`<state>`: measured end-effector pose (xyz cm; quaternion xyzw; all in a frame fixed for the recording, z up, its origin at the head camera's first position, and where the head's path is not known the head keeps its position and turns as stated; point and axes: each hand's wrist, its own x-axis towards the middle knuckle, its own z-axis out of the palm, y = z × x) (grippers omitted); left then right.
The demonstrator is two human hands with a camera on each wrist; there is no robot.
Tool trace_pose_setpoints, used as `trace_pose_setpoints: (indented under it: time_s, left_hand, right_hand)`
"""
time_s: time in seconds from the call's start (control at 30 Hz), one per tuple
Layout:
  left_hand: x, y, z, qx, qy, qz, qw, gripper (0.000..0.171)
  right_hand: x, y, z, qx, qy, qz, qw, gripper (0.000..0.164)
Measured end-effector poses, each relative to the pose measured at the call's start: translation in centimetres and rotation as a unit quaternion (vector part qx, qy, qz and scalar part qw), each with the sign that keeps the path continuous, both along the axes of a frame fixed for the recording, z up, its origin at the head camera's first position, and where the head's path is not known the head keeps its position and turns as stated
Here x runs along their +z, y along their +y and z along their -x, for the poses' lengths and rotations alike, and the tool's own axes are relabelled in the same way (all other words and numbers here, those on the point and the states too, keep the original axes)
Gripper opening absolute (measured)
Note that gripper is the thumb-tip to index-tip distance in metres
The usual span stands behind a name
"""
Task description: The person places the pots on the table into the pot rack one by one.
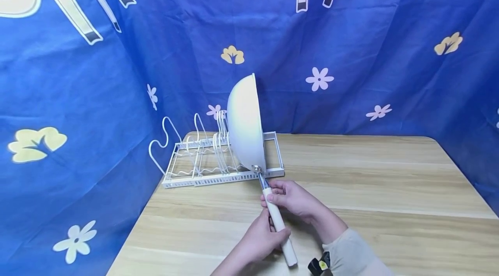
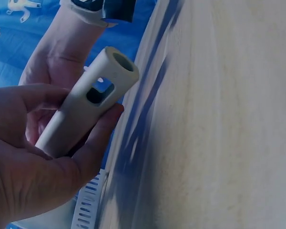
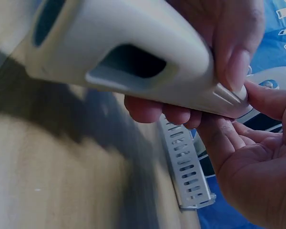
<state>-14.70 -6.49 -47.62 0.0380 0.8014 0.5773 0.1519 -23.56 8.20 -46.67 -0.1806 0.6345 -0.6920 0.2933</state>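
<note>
A white wok [image 1: 244, 122] stands on its edge at the right part of a white wire pan rack [image 1: 214, 178], its rounded outside facing left. Its long cream handle [image 1: 277, 217] slants down toward me. My left hand [image 1: 262, 236] grips the handle partway along, and the handle's end sticks out past the thumb. Farther up, by the metal neck, my right hand [image 1: 294, 199] holds the handle between thumb and fingers. In the left wrist view the handle's hollow end [image 2: 107, 78] shows an oblong slot. The wok's inside is hidden in the head view.
Several wire dividers [image 1: 198, 148] rise from the rack left of the wok. The rack sits at the back left of a wooden table [image 1: 370, 180]. A blue patterned cloth [image 1: 280, 50] hangs behind and along the sides.
</note>
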Motion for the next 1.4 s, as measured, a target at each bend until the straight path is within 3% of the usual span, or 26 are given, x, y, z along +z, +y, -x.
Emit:
trace_pose_setpoints:
  time_s: [0.17,0.37,0.57,0.83,0.93,1.03,1.17,1.23,1.4]
  left_hand:
    - [-0.4,-0.4,0.0,0.004,-0.003,-0.001,1.0,0.046]
    - [-0.6,-0.6,0.1,0.0,0.005,0.05,0.9988,0.045]
    - [-0.5,-0.8,0.1,-0.008,0.005,0.056,0.9984,0.046]
    - [-0.1,-0.7,1.0,-0.027,0.006,0.068,0.9973,0.037]
    - [0.1,-0.7,1.2,-0.036,0.011,0.087,0.9955,0.04]
    - [0.4,-0.7,1.4,-0.044,0.028,0.121,0.9913,0.043]
    - [1.1,-0.9,1.7,-0.045,0.072,0.186,0.9787,0.037]
    - [1.3,-0.9,1.7,-0.039,0.1,0.23,0.9673,0.034]
    - [1.9,-1.1,1.0,-0.016,0.166,0.335,0.9275,0.033]
  right_hand:
    - [-0.6,-0.3,-0.1,-0.011,-0.004,-0.002,1.0,0.059]
    - [-1.2,-0.6,-0.2,-0.011,0.0,-0.002,1.0,0.054]
    - [-1.4,-0.6,-0.2,-0.014,0.0,-0.01,1.0,0.054]
    - [-1.2,-0.4,0.1,-0.047,0.023,-0.028,0.998,0.052]
    - [-1.0,-0.3,0.0,-0.073,0.053,-0.069,0.994,0.047]
    - [-0.5,-0.3,-0.4,-0.105,0.111,-0.153,0.976,0.045]
    - [0.8,-0.5,-0.9,-0.125,0.203,-0.28,0.93,0.042]
    - [1.4,-0.3,-1.2,-0.122,0.239,-0.324,0.907,0.039]
    - [3.0,1.1,-2.3,-0.114,0.315,-0.406,0.85,0.038]
